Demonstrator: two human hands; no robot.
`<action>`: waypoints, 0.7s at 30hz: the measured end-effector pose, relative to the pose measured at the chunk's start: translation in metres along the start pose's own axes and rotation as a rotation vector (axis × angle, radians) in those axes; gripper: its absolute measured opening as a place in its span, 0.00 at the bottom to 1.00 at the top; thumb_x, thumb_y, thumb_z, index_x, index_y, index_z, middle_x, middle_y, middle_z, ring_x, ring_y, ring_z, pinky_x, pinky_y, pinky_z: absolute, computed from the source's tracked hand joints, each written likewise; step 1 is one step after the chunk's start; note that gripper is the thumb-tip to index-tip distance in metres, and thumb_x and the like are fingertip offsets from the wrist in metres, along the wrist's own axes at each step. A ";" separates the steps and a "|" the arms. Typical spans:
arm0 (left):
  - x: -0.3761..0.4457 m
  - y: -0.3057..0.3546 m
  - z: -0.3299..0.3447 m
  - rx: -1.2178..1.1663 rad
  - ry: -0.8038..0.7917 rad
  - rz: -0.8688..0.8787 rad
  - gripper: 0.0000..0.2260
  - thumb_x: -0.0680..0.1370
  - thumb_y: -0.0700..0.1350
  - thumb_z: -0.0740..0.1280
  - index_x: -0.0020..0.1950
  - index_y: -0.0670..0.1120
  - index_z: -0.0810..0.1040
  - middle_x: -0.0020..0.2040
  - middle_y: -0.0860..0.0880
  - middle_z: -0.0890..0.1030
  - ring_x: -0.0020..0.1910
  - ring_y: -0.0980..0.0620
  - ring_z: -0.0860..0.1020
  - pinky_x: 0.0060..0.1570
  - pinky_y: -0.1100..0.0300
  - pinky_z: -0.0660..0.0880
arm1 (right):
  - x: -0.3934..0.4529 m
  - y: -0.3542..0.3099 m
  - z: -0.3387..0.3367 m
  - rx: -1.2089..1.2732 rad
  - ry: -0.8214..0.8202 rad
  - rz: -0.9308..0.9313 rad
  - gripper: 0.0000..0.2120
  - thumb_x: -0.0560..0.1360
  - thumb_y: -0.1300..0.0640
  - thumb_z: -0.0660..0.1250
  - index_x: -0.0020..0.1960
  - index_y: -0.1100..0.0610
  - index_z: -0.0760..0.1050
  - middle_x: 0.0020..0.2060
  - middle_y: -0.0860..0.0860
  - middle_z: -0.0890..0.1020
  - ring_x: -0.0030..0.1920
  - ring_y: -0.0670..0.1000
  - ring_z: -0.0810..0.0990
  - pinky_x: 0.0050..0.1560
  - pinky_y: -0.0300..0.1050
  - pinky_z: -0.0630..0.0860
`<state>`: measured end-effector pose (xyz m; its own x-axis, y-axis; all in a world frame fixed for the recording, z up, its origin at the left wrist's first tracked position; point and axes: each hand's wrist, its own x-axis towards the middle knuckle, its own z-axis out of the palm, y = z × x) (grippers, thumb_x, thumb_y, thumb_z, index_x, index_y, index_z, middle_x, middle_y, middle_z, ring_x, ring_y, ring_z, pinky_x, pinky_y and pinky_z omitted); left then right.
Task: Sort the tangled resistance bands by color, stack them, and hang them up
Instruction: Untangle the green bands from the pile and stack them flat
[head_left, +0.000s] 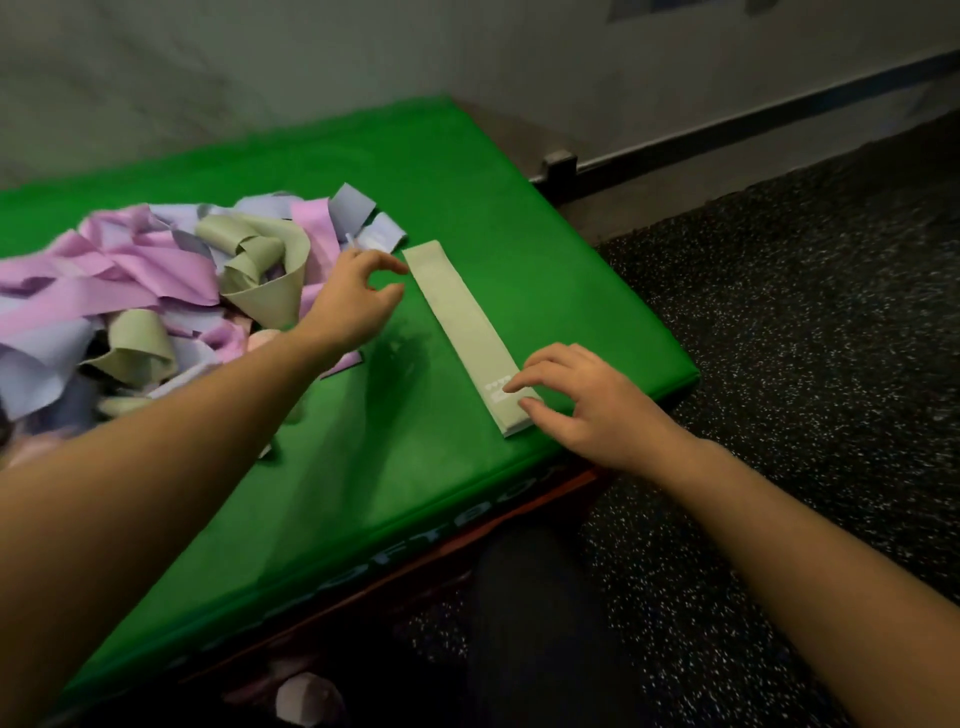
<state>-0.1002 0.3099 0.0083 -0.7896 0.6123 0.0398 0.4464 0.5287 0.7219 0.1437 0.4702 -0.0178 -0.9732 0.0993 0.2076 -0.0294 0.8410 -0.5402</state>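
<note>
Fingers (524, 384) of right hand (587, 405) spread, pressing flat sage band (462, 327), frame centre, on glossy green worktop (467, 208). Left hand (353, 301) loosely curled, grasping nothing, beside crumpled pink-lilac-sage pile (156, 291).

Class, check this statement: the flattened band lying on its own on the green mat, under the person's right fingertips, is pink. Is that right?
Not quite. The flattened band on the green mat is pale sage green, not pink; the pink bands are in the tangled pile. The right hand does rest its fingertips on its near end. The head view shows this.
</note>
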 end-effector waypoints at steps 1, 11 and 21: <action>-0.013 0.001 -0.008 0.005 0.007 0.023 0.12 0.81 0.42 0.65 0.64 0.47 0.76 0.69 0.47 0.70 0.42 0.54 0.74 0.37 0.67 0.76 | 0.001 -0.006 0.001 0.017 0.003 0.001 0.10 0.79 0.50 0.65 0.59 0.46 0.79 0.53 0.41 0.76 0.55 0.43 0.73 0.58 0.45 0.73; -0.125 -0.043 -0.086 -0.012 0.139 0.007 0.06 0.80 0.42 0.66 0.52 0.52 0.79 0.52 0.48 0.80 0.40 0.49 0.79 0.39 0.59 0.73 | 0.021 -0.084 0.026 0.074 -0.093 -0.019 0.09 0.79 0.55 0.68 0.59 0.50 0.80 0.53 0.45 0.80 0.52 0.43 0.76 0.53 0.32 0.70; -0.185 -0.101 -0.135 0.110 0.252 -0.014 0.09 0.76 0.40 0.70 0.50 0.53 0.79 0.52 0.50 0.79 0.49 0.50 0.78 0.51 0.54 0.75 | 0.071 -0.132 0.071 0.100 -0.189 -0.048 0.12 0.78 0.55 0.68 0.61 0.48 0.78 0.54 0.44 0.78 0.47 0.46 0.78 0.45 0.33 0.70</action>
<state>-0.0561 0.0636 0.0210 -0.8700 0.4457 0.2110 0.4665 0.6052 0.6451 0.0621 0.3286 0.0098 -0.9953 -0.0485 0.0834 -0.0897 0.7846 -0.6135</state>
